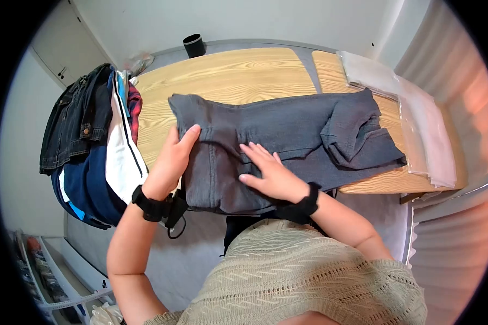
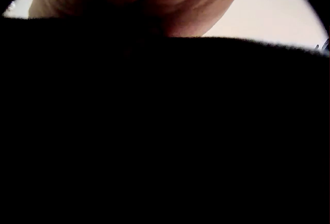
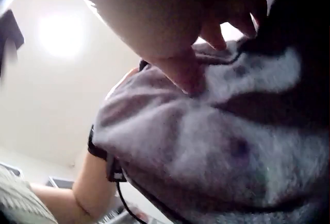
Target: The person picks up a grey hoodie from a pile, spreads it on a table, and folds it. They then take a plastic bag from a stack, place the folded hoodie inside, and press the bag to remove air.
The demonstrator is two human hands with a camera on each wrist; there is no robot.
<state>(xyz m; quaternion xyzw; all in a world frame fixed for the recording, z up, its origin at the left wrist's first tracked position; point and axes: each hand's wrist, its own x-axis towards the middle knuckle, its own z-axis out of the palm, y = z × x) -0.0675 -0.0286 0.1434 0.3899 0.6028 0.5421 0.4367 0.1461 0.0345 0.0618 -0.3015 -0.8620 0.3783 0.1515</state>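
A dark grey garment (image 1: pixel 276 124) lies across the wooden table, its near left part hanging toward the person's lap. At its left edge the left hand (image 1: pixel 176 154) holds the cloth, thumb on top and the other fingers hidden behind the edge. The right hand (image 1: pixel 274 174) rests on the middle of the garment with its fingers extended and spread. In the right wrist view the fingers of the right hand (image 3: pixel 193 74) touch the grey cloth (image 3: pixel 191 136). Mostly black fills the left wrist view, with a strip of skin of the left hand (image 2: pixel 154 2) along the top.
A pile of clothes, with a black denim jacket (image 1: pixel 78 122) on top, sits at the table's left end. Clear plastic bags (image 1: pixel 425 130) lie on the right part of the table (image 1: pixel 331 70). A black bin (image 1: pixel 194 46) stands beyond the far edge, and curtains (image 1: pixel 461 108) hang at right.
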